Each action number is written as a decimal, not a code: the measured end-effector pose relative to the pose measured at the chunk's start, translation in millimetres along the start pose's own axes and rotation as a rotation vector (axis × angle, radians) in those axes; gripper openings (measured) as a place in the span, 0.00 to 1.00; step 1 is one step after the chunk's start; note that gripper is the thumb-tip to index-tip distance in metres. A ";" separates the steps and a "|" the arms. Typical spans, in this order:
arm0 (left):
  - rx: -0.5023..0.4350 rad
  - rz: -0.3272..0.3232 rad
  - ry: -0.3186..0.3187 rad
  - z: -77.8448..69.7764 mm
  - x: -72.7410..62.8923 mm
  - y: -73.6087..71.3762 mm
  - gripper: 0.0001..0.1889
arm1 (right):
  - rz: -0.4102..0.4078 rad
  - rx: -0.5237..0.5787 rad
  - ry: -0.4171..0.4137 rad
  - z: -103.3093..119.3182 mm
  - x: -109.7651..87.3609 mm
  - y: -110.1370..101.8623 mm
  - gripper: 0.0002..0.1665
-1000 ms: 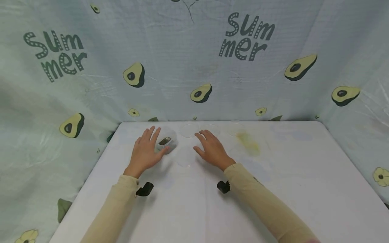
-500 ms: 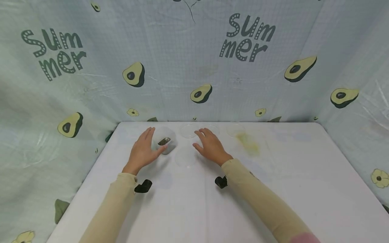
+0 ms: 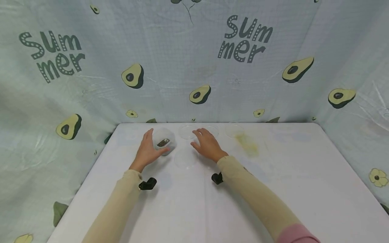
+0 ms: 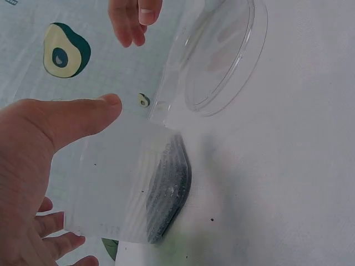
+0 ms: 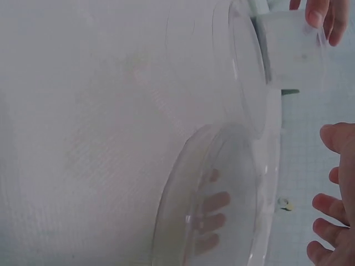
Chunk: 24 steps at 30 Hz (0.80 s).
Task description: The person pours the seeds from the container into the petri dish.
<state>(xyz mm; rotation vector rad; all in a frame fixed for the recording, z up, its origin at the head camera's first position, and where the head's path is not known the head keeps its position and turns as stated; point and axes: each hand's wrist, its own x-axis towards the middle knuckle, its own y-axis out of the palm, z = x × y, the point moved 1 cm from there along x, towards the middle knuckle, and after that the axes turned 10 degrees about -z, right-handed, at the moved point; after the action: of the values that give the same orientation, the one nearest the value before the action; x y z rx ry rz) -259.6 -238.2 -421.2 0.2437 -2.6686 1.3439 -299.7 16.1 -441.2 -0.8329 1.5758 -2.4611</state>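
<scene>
A translucent plastic tub [image 3: 171, 135] stands at the table's far left, with dark grainy contents [image 4: 169, 191] low inside. My left hand [image 3: 147, 152] is around its left side, thumb in front and fingers beyond. The fingers are spread; in the left wrist view the thumb lies above the tub's rim, and firm contact cannot be made out. My right hand [image 3: 208, 145] hovers over clear round dishes or lids, its fingers relaxed and holding nothing. One clear round dish [image 5: 208, 194] lies below the right fingers; another clear round dish [image 3: 184, 159] lies between the hands.
More transparent discs [image 3: 234, 130] lie along the table's back edge, hard to see against the white tabletop [image 3: 291, 189]. A yellow-green patch [image 3: 247, 144] is right of the right hand. A printed curtain [image 3: 170, 67] hangs directly behind the table.
My left hand has drawn in closer around the tub, first shifting left and then right. My right hand has moved very slightly left. The tub stays in place.
</scene>
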 end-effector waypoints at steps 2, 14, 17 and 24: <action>-0.010 0.004 -0.010 1.7 1.3 2.8 0.57 | 0.004 0.008 0.023 -2.3 1.0 2.5 0.32; -0.046 -0.005 -0.025 9.6 3.1 11.0 0.54 | 0.056 -0.001 0.086 -8.2 15.9 11.6 0.32; -0.066 -0.001 -0.056 12.9 6.0 12.5 0.52 | 0.057 -0.008 0.081 -9.0 21.5 12.1 0.32; -0.130 0.019 -0.113 16.1 10.4 14.7 0.49 | 0.065 -0.013 0.113 -13.4 31.1 12.9 0.32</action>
<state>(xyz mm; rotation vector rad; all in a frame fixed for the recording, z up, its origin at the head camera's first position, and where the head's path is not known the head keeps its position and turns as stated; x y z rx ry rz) -273.6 -243.3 -440.2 0.2877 -2.8448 1.1898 -335.2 9.7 -444.5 -0.6439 1.6298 -2.4952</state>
